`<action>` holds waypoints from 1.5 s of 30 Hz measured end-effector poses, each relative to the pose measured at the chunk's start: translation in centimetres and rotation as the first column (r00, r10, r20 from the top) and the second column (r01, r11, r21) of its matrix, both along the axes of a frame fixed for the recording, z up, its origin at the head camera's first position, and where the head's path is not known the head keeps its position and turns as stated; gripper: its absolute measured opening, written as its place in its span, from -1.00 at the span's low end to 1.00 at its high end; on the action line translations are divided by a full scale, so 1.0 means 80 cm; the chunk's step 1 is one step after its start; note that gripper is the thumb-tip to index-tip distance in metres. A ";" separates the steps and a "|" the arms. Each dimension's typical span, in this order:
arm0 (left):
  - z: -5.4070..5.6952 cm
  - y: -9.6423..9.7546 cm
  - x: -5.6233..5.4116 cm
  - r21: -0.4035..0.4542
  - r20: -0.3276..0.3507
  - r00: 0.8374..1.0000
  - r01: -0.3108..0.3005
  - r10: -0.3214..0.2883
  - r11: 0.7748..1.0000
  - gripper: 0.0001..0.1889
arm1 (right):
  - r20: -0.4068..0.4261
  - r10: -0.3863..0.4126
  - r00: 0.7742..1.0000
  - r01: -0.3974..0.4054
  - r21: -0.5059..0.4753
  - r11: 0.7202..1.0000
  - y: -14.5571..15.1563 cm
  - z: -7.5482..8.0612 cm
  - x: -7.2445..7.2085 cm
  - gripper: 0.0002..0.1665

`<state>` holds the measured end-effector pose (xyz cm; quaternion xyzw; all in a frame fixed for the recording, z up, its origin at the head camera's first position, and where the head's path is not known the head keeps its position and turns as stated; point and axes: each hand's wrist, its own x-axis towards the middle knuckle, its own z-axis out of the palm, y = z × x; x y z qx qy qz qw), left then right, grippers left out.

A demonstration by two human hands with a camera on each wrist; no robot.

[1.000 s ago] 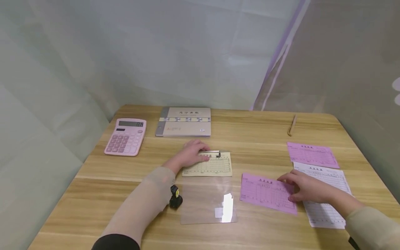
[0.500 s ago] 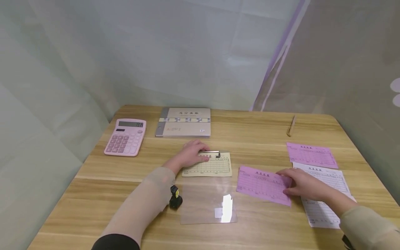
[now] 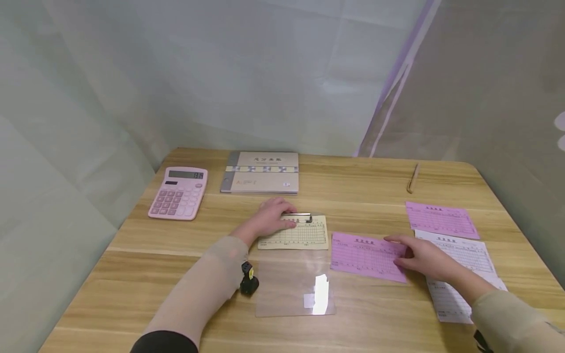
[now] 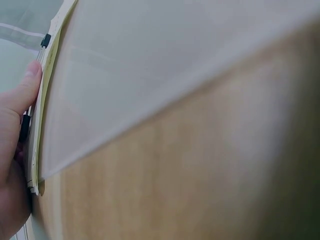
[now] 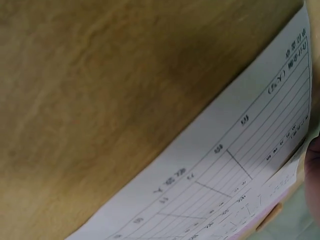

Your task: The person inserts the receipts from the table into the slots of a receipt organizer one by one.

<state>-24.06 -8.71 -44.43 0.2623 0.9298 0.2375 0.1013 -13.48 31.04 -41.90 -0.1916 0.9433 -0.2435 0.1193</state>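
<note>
In the head view, my left hand (image 3: 271,218) grips the clip end of a clear clipboard (image 3: 287,284), thumb over the metal clip (image 3: 304,214). Under that clip lies a pale yellow form slip (image 3: 293,237). The left wrist view shows the thumb along the clip, the yellow slip (image 4: 46,95) edge-on and the clear board (image 4: 125,85). My right hand (image 3: 425,255) holds a pink form slip (image 3: 364,257) at its right end, thumb and index finger at the paper. This slip lies just right of the clipboard. Only a bit of my right hand (image 5: 312,167) shows in the right wrist view.
White form slips (image 3: 454,252) lie overlapping beneath my right forearm, with another pink slip (image 3: 441,220) beyond them. A pen (image 3: 413,178) lies at the back right. A ledger book (image 3: 260,171) and a pink calculator (image 3: 178,192) are at the back left.
My right hand has moved left and slightly away from me with the pink slip, bringing it nearer the clipboard and turning it straighter. The left hand stays on the clip.
</note>
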 end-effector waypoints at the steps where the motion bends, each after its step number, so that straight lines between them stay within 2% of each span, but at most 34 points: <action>1: 0.000 0.000 0.000 -0.002 -0.002 1.000 0.001 -0.001 1.000 -0.54 | -0.005 0.006 1.000 -0.006 -0.002 1.000 0.000 -0.001 0.000 -0.43; 9: 0.001 0.001 0.001 0.006 0.004 1.000 0.001 -0.001 1.000 -0.53 | -0.006 -0.034 0.999 0.034 0.005 0.999 -0.005 0.003 -0.003 -0.44; 16: 0.006 0.000 0.002 0.018 -0.003 1.000 -0.001 0.001 1.000 -0.55 | -0.061 -0.077 0.995 0.076 -0.017 0.997 -0.009 0.010 -0.011 -0.47; 21: 0.006 0.000 0.002 0.008 0.004 1.000 0.005 -0.005 1.000 -0.55 | -0.047 -0.113 0.992 0.112 -0.033 0.993 -0.012 0.014 -0.017 -0.48; 29: 0.004 0.001 0.002 0.014 0.009 1.000 0.010 -0.010 1.000 -0.55 | -0.057 -0.107 0.993 0.103 -0.068 0.992 -0.020 0.016 -0.024 -0.50; 33: 0.003 0.001 0.002 0.010 0.005 1.000 0.008 -0.008 1.000 -0.55 | -0.018 -0.125 0.992 0.123 -0.088 0.988 -0.023 0.025 -0.030 -0.52; 40: 0.003 0.001 0.003 0.012 0.009 1.000 0.006 -0.006 1.000 -0.56 | 0.158 -0.142 0.977 0.177 -0.238 0.955 -0.011 0.052 -0.033 -0.41; 45: 0.004 0.000 0.003 0.018 0.014 1.000 0.000 0.000 1.000 -0.57 | 0.154 -0.129 0.980 0.167 -0.266 0.949 -0.005 0.061 -0.034 -0.42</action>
